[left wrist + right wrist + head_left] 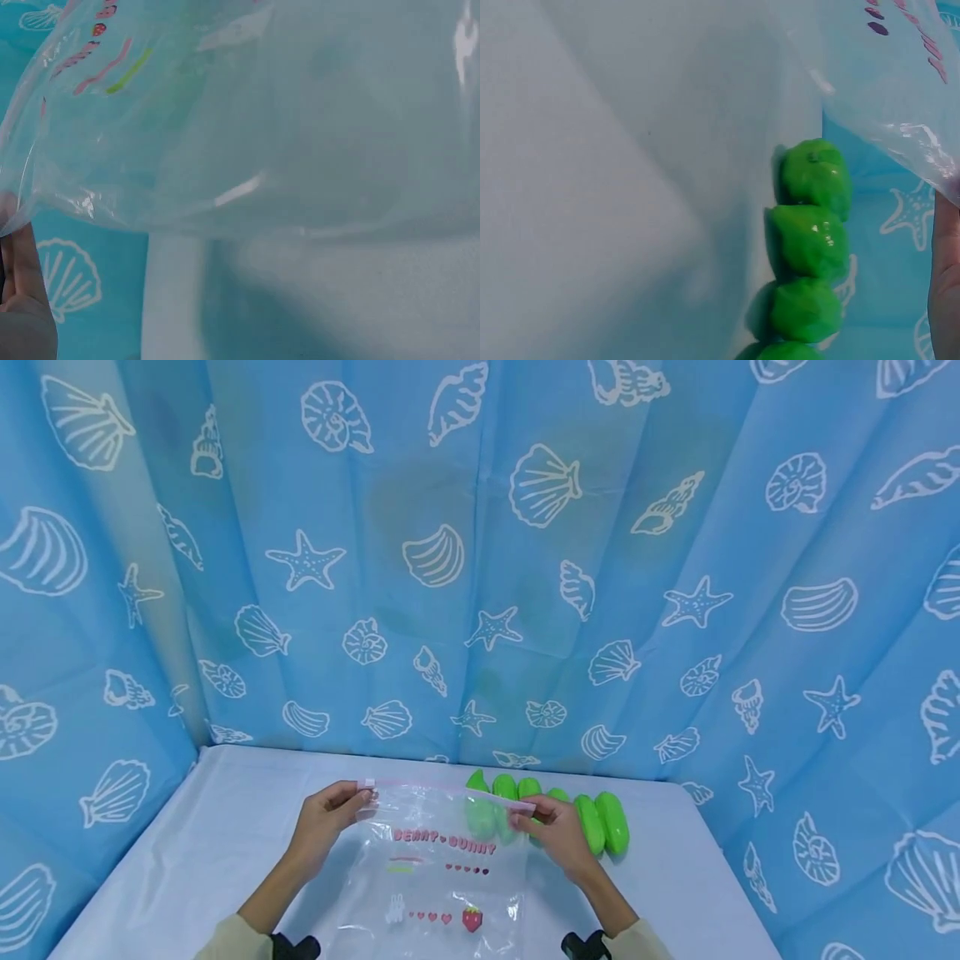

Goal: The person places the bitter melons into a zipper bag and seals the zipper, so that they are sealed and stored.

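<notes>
A clear zip bag point(442, 885) with pink lettering, hearts, a bunny and a strawberry hangs upright above the table. My left hand point(324, 822) pinches its top left corner, by the white zip slider point(370, 783). At the top right corner, my right hand point(557, 837) pinches the pink zip edge. Behind the bag and the right hand, several bright green, elongated objects point(615, 822) lie in a row; they look like toy vegetables. The right wrist view shows the rounded ends of these green objects point(814, 240). In the left wrist view the bag point(300, 150) fills the upper part.
A white-covered table point(247, 793) carries everything. Blue curtains point(465, 560) with white shells and starfish stand around its back and sides. Black wrist straps point(295, 947) sit at both sleeves.
</notes>
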`<move>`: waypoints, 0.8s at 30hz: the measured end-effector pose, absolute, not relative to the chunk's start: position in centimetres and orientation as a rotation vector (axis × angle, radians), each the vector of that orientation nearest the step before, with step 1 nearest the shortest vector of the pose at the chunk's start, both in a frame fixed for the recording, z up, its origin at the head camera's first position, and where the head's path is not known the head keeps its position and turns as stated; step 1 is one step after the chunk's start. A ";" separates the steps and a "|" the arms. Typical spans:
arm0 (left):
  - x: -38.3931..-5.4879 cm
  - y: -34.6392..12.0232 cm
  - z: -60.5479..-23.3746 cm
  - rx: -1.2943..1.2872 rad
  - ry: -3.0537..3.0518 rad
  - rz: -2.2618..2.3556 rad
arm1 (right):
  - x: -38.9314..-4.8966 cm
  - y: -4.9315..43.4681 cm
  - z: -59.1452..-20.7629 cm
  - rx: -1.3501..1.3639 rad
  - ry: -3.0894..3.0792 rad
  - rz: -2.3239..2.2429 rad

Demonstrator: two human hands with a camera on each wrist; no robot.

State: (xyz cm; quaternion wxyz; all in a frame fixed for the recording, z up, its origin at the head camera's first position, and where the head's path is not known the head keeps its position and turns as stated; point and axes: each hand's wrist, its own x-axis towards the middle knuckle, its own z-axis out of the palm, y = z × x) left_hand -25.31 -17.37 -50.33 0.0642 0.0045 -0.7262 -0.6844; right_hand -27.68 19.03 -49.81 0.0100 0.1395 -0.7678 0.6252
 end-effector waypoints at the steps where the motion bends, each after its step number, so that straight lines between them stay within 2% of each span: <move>1: -25.4 -17.4 -50.5 0.005 -2.181 -2.071 | -27.7 19.0 -49.9 0.429 -2.395 1.959; 6: -25.9 -17.7 -51.6 -0.017 -2.168 -2.045 | -28.1 18.9 -50.6 0.399 -2.378 1.925; 12: -26.3 -18.0 -52.6 -0.041 -2.145 -2.034 | -28.2 18.5 -51.2 0.494 -2.338 1.794; 19: -26.1 -17.8 -52.7 -0.041 -2.142 -2.021 | -27.0 17.2 -47.5 0.542 -2.366 1.756; 24: -26.2 -17.2 -52.5 -0.042 -2.167 -2.015 | -28.3 15.7 -46.5 0.638 -2.281 1.726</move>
